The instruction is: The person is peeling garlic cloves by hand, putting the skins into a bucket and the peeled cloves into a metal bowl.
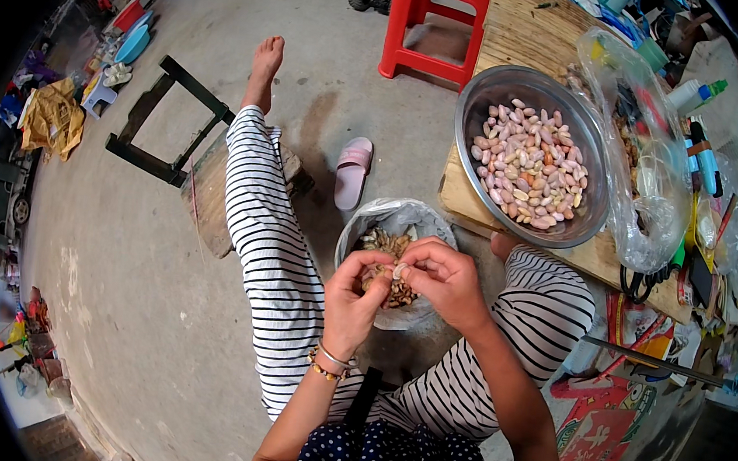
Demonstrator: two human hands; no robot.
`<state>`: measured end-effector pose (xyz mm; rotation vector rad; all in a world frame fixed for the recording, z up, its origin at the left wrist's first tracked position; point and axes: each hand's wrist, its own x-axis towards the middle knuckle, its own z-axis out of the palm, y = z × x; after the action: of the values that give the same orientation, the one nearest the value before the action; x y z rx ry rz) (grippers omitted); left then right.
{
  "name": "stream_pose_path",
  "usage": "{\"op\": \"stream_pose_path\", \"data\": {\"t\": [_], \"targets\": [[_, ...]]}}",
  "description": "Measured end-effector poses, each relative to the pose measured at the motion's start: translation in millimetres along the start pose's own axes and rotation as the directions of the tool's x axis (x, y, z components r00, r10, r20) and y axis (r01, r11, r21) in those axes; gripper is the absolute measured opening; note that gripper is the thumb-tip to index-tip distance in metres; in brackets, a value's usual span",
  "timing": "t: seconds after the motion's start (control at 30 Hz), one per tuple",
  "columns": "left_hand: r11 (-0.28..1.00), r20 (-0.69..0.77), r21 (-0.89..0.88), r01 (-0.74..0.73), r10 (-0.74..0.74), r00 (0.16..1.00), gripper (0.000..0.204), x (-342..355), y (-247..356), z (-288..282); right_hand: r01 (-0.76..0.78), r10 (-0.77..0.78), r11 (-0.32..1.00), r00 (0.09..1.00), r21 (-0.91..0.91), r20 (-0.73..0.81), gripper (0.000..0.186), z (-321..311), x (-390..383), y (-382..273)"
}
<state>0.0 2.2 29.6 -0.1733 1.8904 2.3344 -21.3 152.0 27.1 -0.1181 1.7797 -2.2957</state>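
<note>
Both of my hands meet over a bin (445, 222) lined with a whitish plastic bag. Between the fingertips is a small pale peanut (399, 271), mostly covered by the fingers. My left hand (354, 299), with bracelets at its wrist, pinches it from the left with thumb and forefinger. From the right, my right hand (450, 283) grips it the same way, fingers curled. Below them, tan peanut shells (383, 242) fill the bin. A steel bowl (471, 165) of shelled pinkish peanuts (533, 164) sits on the wooden table at the right.
The wooden table (523, 24) also carries a clear plastic bag (666, 199) and assorted clutter beside the bowl. A red stool (395, 31) stands beyond. On the floor lies a pink slipper (353, 173); a dark-framed chair (142, 162) and a wooden block (214, 195) are left of it.
</note>
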Motion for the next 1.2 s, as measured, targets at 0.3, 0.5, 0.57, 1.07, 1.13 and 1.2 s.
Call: {"op": "stream_pose_path", "data": {"t": [0.3,0.5,0.57,1.07,1.13,1.2], "targets": [[0.990,0.071,-0.043,0.138,-0.135,0.988,0.010,-0.4,0.0,-2.8,0.060,-0.061,0.995,0.998,-0.076,-0.004,0.009,0.4,-0.4,0.2],[0.993,0.058,0.005,0.117,-0.118,0.991,0.010,-1.7,1.5,-4.2,-0.091,0.090,0.996,0.996,0.024,0.018,0.009,-3.8,-1.2,-7.1],[0.991,0.058,-0.038,0.126,-0.124,0.991,0.009,-1.4,-0.4,-4.7,-0.137,0.135,0.989,0.990,0.047,0.047,0.009,-5.3,-1.0,-8.0],[0.993,0.008,0.049,0.105,-0.106,0.994,0.009,-0.6,3.3,-8.5,-0.054,0.057,0.998,0.993,-0.031,0.106,0.008,-3.7,-1.2,3.9],[0.990,0.005,0.099,0.097,-0.098,0.995,0.009,-1.1,7.4,-7.9,-0.066,0.072,0.996,0.991,-0.056,0.116,0.010,-5.9,-1.0,2.2],[0.989,-0.003,0.126,0.075,-0.076,0.997,0.010,-1.3,9.8,-6.5,-0.032,0.033,0.999,0.996,-0.024,0.085,0.006,-2.6,-1.0,2.1]]}}
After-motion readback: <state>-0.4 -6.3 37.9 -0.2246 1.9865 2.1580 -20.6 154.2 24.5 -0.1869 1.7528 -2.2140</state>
